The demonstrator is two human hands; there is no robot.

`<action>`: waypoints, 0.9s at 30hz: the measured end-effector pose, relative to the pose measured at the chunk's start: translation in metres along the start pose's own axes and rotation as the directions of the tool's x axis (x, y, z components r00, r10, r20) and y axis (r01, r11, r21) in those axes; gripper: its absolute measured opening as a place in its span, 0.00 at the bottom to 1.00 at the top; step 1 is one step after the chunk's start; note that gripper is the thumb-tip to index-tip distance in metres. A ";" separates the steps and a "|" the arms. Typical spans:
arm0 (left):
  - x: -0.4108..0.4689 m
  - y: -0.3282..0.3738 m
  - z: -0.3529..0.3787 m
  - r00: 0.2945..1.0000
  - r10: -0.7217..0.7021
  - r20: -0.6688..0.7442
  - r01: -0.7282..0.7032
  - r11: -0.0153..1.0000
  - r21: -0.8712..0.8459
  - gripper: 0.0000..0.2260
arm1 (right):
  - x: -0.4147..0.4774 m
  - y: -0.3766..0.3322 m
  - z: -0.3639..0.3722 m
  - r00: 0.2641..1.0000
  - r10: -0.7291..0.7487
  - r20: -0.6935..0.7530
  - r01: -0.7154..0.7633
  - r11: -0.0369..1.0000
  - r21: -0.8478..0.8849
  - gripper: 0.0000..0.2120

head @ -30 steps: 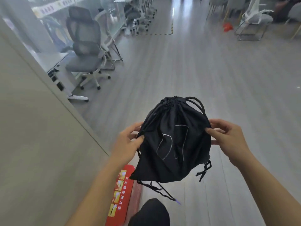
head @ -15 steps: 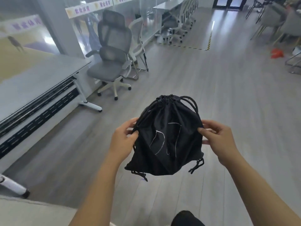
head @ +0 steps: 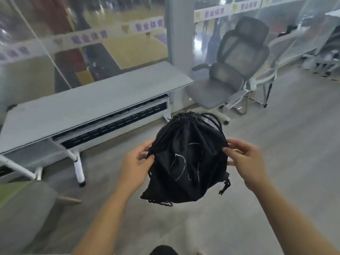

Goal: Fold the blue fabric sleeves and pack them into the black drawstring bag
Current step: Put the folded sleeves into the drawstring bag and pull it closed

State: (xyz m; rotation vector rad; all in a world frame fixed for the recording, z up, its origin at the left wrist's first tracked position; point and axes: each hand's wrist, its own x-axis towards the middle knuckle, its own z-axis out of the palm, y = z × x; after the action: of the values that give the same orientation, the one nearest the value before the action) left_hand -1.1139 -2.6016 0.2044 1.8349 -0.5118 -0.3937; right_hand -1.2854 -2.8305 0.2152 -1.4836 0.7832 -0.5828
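A black drawstring bag [head: 187, 162] hangs in the air in front of me, its mouth cinched at the top with cord loops sticking out. It bulges as if filled; what is inside is hidden. My left hand [head: 137, 165] pinches the bag's left edge. My right hand [head: 246, 162] pinches its right edge. No blue fabric shows anywhere.
A long grey table [head: 88, 107] on white legs stands to the left in front of a glass wall. A grey mesh office chair [head: 230, 74] is behind the bag, with white chairs [head: 287, 50] further right. A grey-green seat [head: 20, 208] is at the lower left. Grey floor [head: 276, 126] lies around.
The view has swung to the left, bringing the table and glass wall into sight. Both hands keep the same hold on the bag, which stays between them.
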 end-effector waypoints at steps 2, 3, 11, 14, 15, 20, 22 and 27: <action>0.036 0.008 -0.016 0.998 -0.030 -0.059 0.030 1.000 -0.005 0.25 | 0.060 -0.015 0.030 0.996 -0.031 0.081 0.032 0.999 -0.014 0.11; 0.056 0.011 -0.026 0.995 -0.034 -0.094 0.033 0.999 -0.012 0.25 | 0.090 -0.021 0.046 0.992 -0.043 0.121 0.045 0.999 -0.013 0.11; 0.241 0.012 -0.110 0.947 0.012 -0.321 -0.011 1.000 0.004 0.23 | 0.296 -0.084 0.198 0.943 -0.114 0.313 0.106 0.994 0.042 0.11; 0.308 0.030 -0.147 0.921 0.063 -0.383 -0.071 0.997 -0.007 0.23 | 0.354 -0.122 0.252 0.931 -0.164 0.326 0.137 0.985 0.103 0.11; 0.331 0.038 -0.159 0.915 0.082 -0.394 -0.089 0.996 0.001 0.23 | 0.374 -0.135 0.270 0.927 -0.182 0.327 0.150 0.981 0.122 0.11; 0.454 0.061 -0.218 0.879 0.159 -0.450 -0.144 0.987 0.067 0.23 | 0.469 -0.191 0.354 0.899 -0.292 0.327 0.253 0.955 0.155 0.14; 0.504 0.061 -0.240 0.868 0.167 -0.467 -0.137 0.986 0.098 0.22 | 0.509 -0.203 0.389 0.883 -0.315 0.347 0.280 0.948 0.149 0.13; 0.627 0.027 -0.275 0.844 0.146 -0.516 -0.096 0.988 0.124 0.19 | 0.616 -0.189 0.482 0.877 -0.329 0.351 0.301 0.944 0.133 0.14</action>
State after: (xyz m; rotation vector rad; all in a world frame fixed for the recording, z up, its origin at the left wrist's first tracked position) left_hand -0.4460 -2.7184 0.3057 1.8883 -0.2631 0.2281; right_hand -0.5030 -2.9972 0.3047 -1.6020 0.2216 -0.5442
